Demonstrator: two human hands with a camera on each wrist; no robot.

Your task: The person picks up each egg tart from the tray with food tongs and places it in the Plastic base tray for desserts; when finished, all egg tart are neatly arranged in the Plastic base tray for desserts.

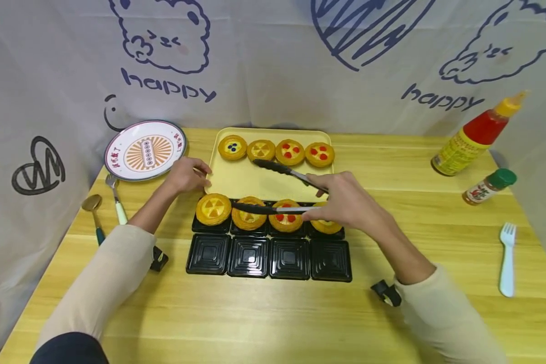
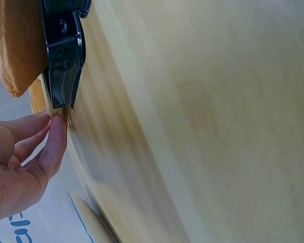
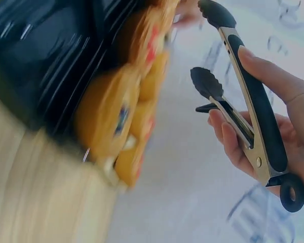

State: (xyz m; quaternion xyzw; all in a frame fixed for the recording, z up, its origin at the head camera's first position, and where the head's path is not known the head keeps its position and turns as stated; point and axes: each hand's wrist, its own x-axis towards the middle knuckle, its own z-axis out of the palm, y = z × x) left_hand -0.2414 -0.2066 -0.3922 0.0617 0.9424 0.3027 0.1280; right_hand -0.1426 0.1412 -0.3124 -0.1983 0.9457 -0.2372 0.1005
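My left hand [image 1: 187,175] pinches the left edge of a pale yellow tray [image 1: 250,183] between thumb and fingers, also seen close up in the left wrist view. In my right hand [image 1: 341,201] is a pair of tongs [image 3: 259,119] with black tips; its arms stand spread apart, with nothing between the tips. Along the tray's back lies a row of tarts, one with blue dots [image 1: 232,147], one with pale wedges [image 1: 261,150] and two with red dots [image 1: 290,152]. More tarts [image 1: 213,209] sit in the upper row of black square cups, beneath the lower tong arm.
The front row of black cups [image 1: 249,257] holds nothing. At left are a round plate [image 1: 132,172], a fork [image 1: 120,208] and a spoon [image 1: 95,217]. A red sauce bottle [image 1: 478,132], a green-capped jar [image 1: 489,187] and a pale blue fork [image 1: 507,260] are at right.
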